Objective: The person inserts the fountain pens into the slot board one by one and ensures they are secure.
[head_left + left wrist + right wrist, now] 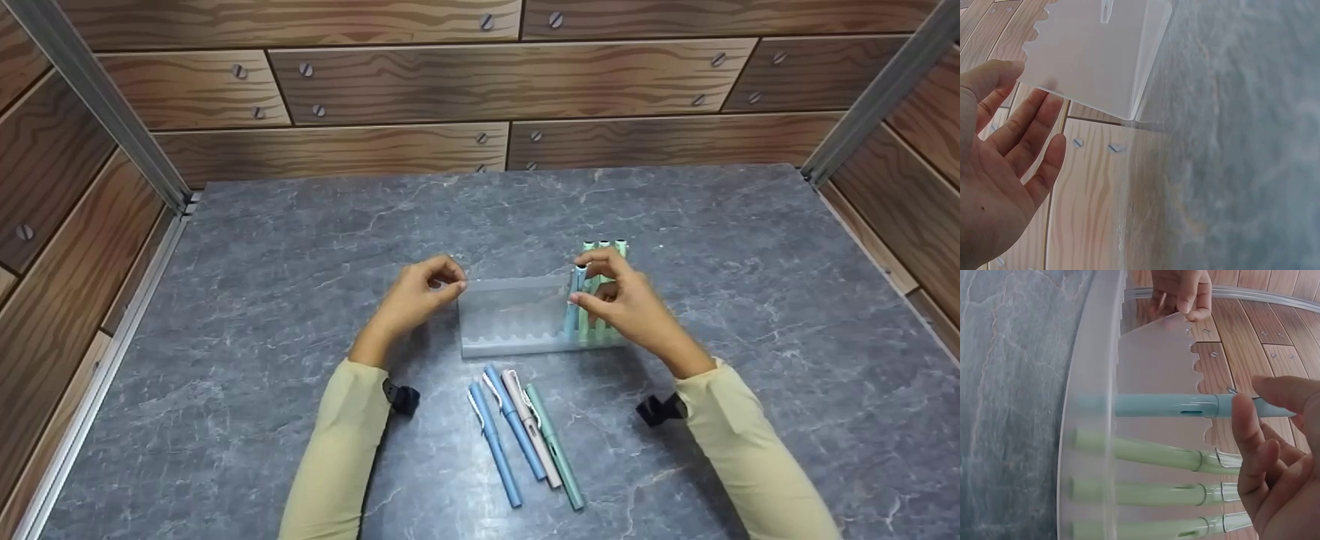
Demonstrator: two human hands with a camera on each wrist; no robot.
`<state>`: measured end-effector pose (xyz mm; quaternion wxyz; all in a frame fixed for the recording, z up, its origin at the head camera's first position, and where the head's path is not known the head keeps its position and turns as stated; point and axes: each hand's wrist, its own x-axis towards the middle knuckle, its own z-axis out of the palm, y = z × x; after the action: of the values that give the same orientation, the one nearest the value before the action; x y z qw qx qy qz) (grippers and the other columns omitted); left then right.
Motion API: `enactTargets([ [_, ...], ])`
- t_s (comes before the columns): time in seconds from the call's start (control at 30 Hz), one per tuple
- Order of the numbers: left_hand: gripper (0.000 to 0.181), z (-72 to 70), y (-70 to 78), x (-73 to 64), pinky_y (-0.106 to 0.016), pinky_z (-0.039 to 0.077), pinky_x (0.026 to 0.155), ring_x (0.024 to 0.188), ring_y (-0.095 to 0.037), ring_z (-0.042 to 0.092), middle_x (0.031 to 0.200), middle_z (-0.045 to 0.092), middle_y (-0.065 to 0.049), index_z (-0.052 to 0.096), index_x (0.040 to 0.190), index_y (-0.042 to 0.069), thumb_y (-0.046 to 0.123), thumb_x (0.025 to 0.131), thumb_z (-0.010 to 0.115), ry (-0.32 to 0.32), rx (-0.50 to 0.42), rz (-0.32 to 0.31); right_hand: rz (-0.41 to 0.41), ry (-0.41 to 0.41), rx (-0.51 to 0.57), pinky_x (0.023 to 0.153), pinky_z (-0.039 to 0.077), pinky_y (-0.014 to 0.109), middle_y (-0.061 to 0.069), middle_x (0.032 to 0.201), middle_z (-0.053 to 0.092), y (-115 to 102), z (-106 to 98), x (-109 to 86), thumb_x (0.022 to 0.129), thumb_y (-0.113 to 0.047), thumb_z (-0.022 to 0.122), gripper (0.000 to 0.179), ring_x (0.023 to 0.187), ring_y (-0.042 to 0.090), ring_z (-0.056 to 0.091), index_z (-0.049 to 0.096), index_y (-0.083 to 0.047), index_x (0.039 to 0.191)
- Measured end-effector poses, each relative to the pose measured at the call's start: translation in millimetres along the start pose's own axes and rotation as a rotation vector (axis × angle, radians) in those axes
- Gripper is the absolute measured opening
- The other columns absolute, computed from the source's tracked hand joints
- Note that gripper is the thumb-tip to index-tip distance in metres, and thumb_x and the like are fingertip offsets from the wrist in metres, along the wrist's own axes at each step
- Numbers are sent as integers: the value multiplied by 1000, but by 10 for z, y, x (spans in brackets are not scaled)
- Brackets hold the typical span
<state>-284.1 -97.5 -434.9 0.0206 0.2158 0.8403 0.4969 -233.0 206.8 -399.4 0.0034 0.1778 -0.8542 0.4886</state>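
A frosted, see-through pen rack point(514, 311) with scalloped edges stands on the table. My left hand point(427, 289) pinches its upper left corner between thumb and fingers; in the left wrist view, the fingers point(1030, 121) lie behind the panel's edge. With thumb and fingertips, my right hand point(619, 296) holds the upper end of a light blue pen point(1162, 405), whose lower end sits behind the rack's front lip. Three light green pens point(1157, 493) lean side by side in the rack, just right of the blue one and partly hidden by the right hand in the head view.
In front of the rack lie two blue pens point(495, 446), a pinkish-grey pen point(531, 427) and a darker green pen point(555, 448), roughly parallel. Wood-patterned panels point(397, 82) and metal rails point(112, 112) border the grey marbled table point(300, 232).
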Motion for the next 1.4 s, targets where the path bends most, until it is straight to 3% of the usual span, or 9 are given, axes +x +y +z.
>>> enactTargets([
  [0.27, 9, 2, 9, -7, -39, 50, 89, 99, -24, 66, 97, 70, -9, 65, 96, 6, 14, 91, 64, 6, 1, 11, -16, 40, -16, 43, 45, 23, 16, 106, 59, 17, 40, 4, 88, -4, 68, 41, 54, 31, 60, 48, -9, 123],
  [0.53, 9, 3, 9, -16, -39, 50, 88, 99, -23, 66, 98, 71, -8, 65, 96, 8, 15, 92, 64, 4, 17, 3, -36, 64, -18, 47, 49, 29, 19, 104, 60, 4, 57, -6, 89, -4, 67, 39, 52, 22, 59, 49, -6, 123],
  [0.7, 9, -3, 15, -17, -40, 50, 89, 100, -23, 66, 98, 71, -9, 65, 97, 7, 15, 92, 64, 4, 20, 2, -57, 97, -24, 45, 45, 22, 20, 105, 60, -1, 64, -12, 87, -3, 68, 38, 53, 18, 60, 52, -4, 122],
  [1.0, 10, -4, 8, -4, -39, 50, 90, 100, -24, 66, 98, 70, -10, 65, 97, 6, 14, 92, 64, 4, 10, 9, -99, 130, -105, 46, 43, 20, 8, 97, 57, 3, 74, -1, 85, -4, 70, 38, 53, 4, 51, 58, -8, 121],
  [1.17, 10, 1, 8, 2, -40, 50, 90, 100, -25, 66, 98, 71, -10, 65, 97, 5, 14, 91, 65, 7, 9, 14, -125, 136, -126, 44, 43, 22, 2, 85, 58, 17, 74, 0, 87, -6, 69, 39, 49, 12, 52, 58, -13, 124],
  [1.33, 10, 1, 8, -3, -40, 50, 90, 100, -25, 66, 98, 71, -11, 65, 96, 5, 13, 90, 65, 9, 10, 20, -128, 119, -144, 45, 50, 27, 7, 81, 64, 42, 74, -12, 89, -8, 67, 45, 50, 28, 60, 55, -14, 132],
  [1.4, 10, 1, 6, -4, -40, 50, 90, 100, -25, 66, 98, 71, -10, 65, 96, 5, 13, 90, 65, 8, 7, 16, -117, 107, -150, 46, 52, 31, 9, 80, 67, 44, 75, -17, 89, -8, 67, 48, 51, 28, 62, 53, -16, 134],
])
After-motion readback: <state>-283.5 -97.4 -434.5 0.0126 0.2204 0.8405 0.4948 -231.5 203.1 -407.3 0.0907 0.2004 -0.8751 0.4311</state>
